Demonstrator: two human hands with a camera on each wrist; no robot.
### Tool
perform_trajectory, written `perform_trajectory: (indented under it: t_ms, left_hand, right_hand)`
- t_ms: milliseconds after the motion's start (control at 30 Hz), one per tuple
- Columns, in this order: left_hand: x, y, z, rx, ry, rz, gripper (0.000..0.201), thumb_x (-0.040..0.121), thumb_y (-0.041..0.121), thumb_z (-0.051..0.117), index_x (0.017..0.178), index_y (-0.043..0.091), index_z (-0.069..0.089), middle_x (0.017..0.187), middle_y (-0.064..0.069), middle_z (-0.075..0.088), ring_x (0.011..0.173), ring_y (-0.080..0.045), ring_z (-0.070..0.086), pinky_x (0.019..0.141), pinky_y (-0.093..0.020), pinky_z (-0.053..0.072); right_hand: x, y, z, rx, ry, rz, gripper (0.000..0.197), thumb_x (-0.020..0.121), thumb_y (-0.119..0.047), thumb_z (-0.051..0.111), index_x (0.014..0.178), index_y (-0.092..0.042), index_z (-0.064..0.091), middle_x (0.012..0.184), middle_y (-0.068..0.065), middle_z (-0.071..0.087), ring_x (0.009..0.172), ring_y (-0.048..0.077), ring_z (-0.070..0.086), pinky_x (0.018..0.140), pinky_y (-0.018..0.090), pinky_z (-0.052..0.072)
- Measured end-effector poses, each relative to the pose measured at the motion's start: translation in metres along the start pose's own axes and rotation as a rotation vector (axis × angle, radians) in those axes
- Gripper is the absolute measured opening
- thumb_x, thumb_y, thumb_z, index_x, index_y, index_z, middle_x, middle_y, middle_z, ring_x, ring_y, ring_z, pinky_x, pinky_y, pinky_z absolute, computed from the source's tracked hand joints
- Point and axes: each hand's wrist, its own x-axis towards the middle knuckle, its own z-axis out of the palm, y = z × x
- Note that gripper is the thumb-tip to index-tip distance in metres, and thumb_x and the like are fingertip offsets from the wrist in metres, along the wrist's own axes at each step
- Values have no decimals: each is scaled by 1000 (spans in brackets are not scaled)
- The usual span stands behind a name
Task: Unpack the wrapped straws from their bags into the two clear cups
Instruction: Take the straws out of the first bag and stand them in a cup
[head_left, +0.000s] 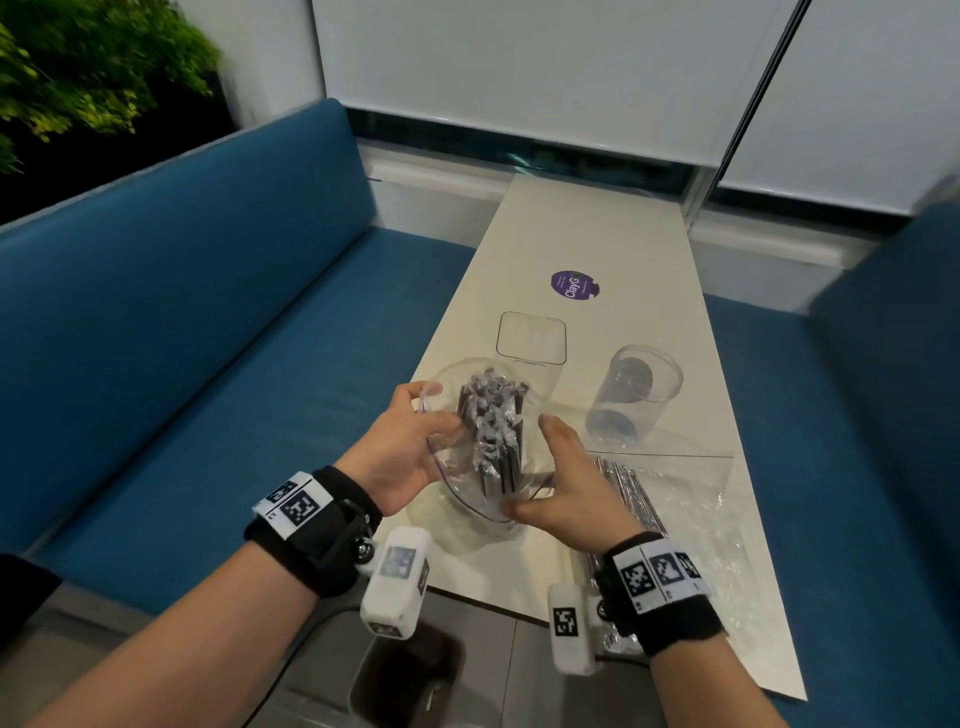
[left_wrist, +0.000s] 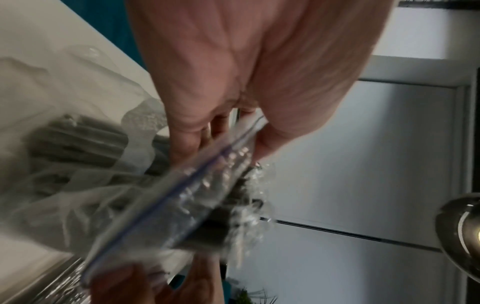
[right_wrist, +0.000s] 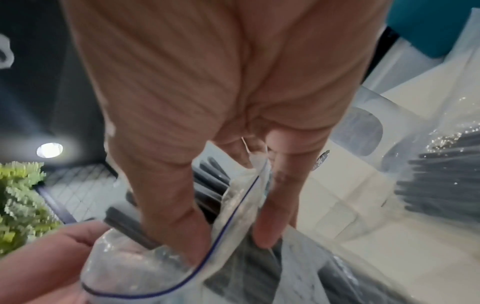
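Observation:
A clear zip bag (head_left: 467, 483) with a blue seal line is held up over the near left part of the white table (head_left: 597, 234). A bundle of dark wrapped straws (head_left: 493, 421) stands in its open mouth. My left hand (head_left: 431, 410) pinches the bag's left rim (left_wrist: 233, 148). My right hand (head_left: 556, 467) grips the right rim (right_wrist: 241, 201), thumb inside the mouth. Behind the bag stand a square clear cup (head_left: 530, 338) and a round clear cup (head_left: 634, 395), both without straws. A second bag of straws (head_left: 660, 499) lies flat at the right.
A round purple sticker (head_left: 574, 286) lies mid-table beyond the cups. Blue benches (head_left: 182, 312) run along both long sides of the narrow table. A green plant (head_left: 78, 67) is at the far left. A dark bin-like object (head_left: 410, 675) sits on the floor below the table's near edge.

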Motion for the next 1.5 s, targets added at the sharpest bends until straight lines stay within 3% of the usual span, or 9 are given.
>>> perform_trajectory:
  t_ms: [233,500,667,800,967,1133,1233,1400,1500]
  left_hand:
    - [-3,0,-1,-9,21,52,56,96,-17,48,134,23,44,109,-15,63,87,-27,71,67,-43,65]
    - [-3,-10,-26,753,95,380,78,98,0,52,142,62,36,140,4,42,106,-27,63,76,-39,65]
    - [4,-11,-50,929,28,406,51,100,23,59,136,59,49,140,20,57,113,0,62,98,-40,56]
    - [9,-19,-48,688,-14,186,34,107,22,48,129,44,62,115,9,73,100,-12,73,92,-46,60]
    - [12,-21,-34,314,157,6,29,111,17,33,121,27,58,94,-15,79,79,-41,67,59,-43,62]
    - [14,-15,-28,225,138,-144,19,104,16,40,95,11,56,101,-21,74,69,-39,67,65,-44,58]
    - [15,-12,-25,287,152,-195,34,102,41,54,87,11,56,86,-9,75,64,-38,70,62,-41,60]
    - [17,-24,-27,640,197,-3,37,103,31,56,80,3,61,74,-8,69,41,-14,66,36,-21,45]
    - [15,-31,-32,713,124,183,32,105,33,53,96,7,70,91,0,75,69,-4,75,59,-17,53]
  right_hand:
    - [5,2,1,34,38,-44,124,67,-48,86,164,-26,14,167,-14,15,144,22,47,120,44,40]
    - [7,15,6,23,88,-59,94,80,-41,85,159,-28,35,161,-11,38,137,13,51,114,39,47]
    - [2,27,13,163,46,-39,92,77,-34,90,153,-34,38,155,-17,39,132,5,48,97,14,45]
    - [2,34,26,261,56,9,88,74,-35,92,144,-44,39,146,-22,47,131,15,56,104,42,54]
    - [5,32,33,267,90,-36,80,76,-27,92,132,-54,41,134,-33,49,121,1,57,83,13,53]
    - [1,35,35,270,149,-38,78,70,-36,92,125,-67,47,139,-18,59,124,13,63,95,42,61]
    - [-3,38,35,233,151,-57,79,74,-23,93,126,-62,47,140,-20,57,123,10,62,97,30,59]
    - [-4,33,36,212,138,-51,72,76,-28,92,122,-58,46,131,-29,54,113,-3,58,84,8,50]
    - [-2,32,35,255,153,-21,69,77,-30,91,129,-47,48,133,-21,56,113,10,64,75,9,54]
